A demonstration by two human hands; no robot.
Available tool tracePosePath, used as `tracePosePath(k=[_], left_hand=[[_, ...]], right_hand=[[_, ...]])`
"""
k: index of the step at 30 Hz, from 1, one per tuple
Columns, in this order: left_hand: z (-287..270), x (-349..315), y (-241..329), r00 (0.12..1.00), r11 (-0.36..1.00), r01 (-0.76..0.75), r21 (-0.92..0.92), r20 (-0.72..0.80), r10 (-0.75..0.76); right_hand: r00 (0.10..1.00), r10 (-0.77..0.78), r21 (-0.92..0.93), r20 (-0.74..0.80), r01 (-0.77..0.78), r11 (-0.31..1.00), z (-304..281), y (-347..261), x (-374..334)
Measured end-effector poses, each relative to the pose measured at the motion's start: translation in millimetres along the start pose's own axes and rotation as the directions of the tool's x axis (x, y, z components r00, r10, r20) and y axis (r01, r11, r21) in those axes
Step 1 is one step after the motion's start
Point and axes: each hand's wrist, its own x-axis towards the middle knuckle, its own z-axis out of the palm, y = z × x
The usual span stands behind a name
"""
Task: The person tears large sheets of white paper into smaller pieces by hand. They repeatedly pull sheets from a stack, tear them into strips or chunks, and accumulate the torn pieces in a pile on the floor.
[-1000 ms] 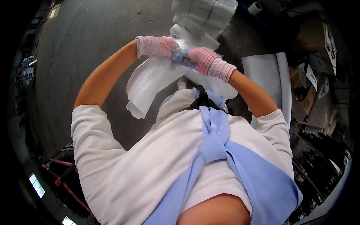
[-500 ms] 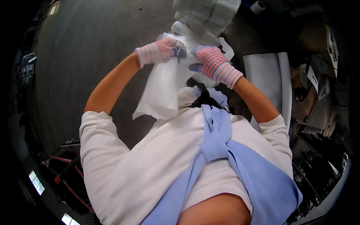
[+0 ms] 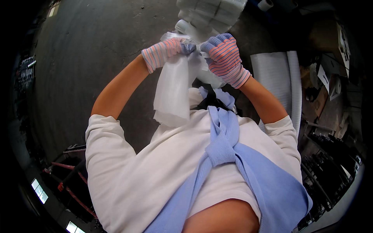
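My left hand (image 3: pixel 171 52), in a striped work glove, grips the upper end of a white, translucent foam sheet (image 3: pixel 171 91). The sheet hangs down from it in a flattened tube shape toward my chest. Just to the right, my right hand (image 3: pixel 226 58), in a matching glove, is closed in a fist with its knuckles up. A torn-looking edge of white sheeting runs between the two hands and meets the right fingertips. More crumpled white sheeting shows under the right wrist. What lies inside the left fist is hidden.
Beyond my hands sits a bundle of white wrapped rolls (image 3: pixel 210 13). A large roll of pale foam sheeting (image 3: pixel 272 73) stands to the right. Farther right are cardboard boxes (image 3: pixel 330 39) and dark racks (image 3: pixel 330 167). A red-framed rack (image 3: pixel 70 174) is at lower left.
My right hand has risen slightly and turned, its fingers now curled into a fist. The hanging foam sheet has swung right and hangs straighter. My left hand has barely moved.
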Motion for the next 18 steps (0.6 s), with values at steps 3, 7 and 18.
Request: tracePosePath(k=[3,7,18], left_hand=[[-2,-2,2,0.995,0.997,0.017,0.078,-0.100,-0.009],[13,1,13,0.971,0.948,0.080,0.307,-0.239,-0.004],[53,3,26,0.966,0.065,0.232,0.971,-0.222,-0.136]], right_hand=[[0.999,0.020,0.053,-0.049,-0.017,0.998,8,7,-8],[0.912,0.258,-0.026,0.320,-0.263,0.964,18,9,-12],[0.824,0.196,-0.139,0.533,-0.143,0.980,25,3,-3]])
